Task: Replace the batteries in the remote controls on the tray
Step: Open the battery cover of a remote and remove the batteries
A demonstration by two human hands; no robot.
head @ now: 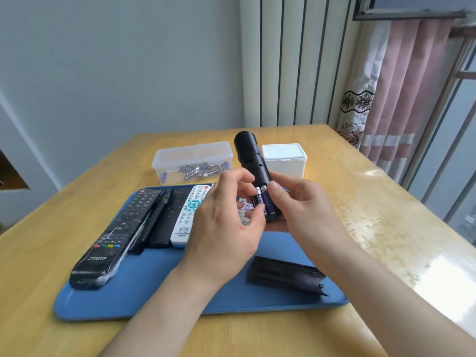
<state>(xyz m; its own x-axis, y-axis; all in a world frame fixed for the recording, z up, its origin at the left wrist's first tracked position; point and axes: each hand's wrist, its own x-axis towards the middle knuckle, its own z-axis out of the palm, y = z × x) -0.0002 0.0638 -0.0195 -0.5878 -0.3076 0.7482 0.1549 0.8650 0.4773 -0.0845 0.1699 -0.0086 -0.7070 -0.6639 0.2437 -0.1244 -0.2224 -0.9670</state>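
A black remote (251, 157) is held back side up above the blue tray (159, 292), its battery bay uncovered. My right hand (296, 202) grips its lower end, thumb beside the bay. Two purple batteries (262, 199) sit in the bay. My left hand (226, 220) pinches the left battery with thumb and fingertips. The remote's black battery cover (286, 275) lies on the tray at the front right. On the tray's left lie a large wrapped black remote (113, 238), two slim black remotes (164, 217) and a white remote (189, 215); another light remote is partly hidden behind my left hand.
Behind the tray stands a clear plastic box (192, 161) holding several loose batteries, and to its right a white lidded box (284, 161). The wooden table (386, 228) ends at the right near a curtain (401, 99) and window.
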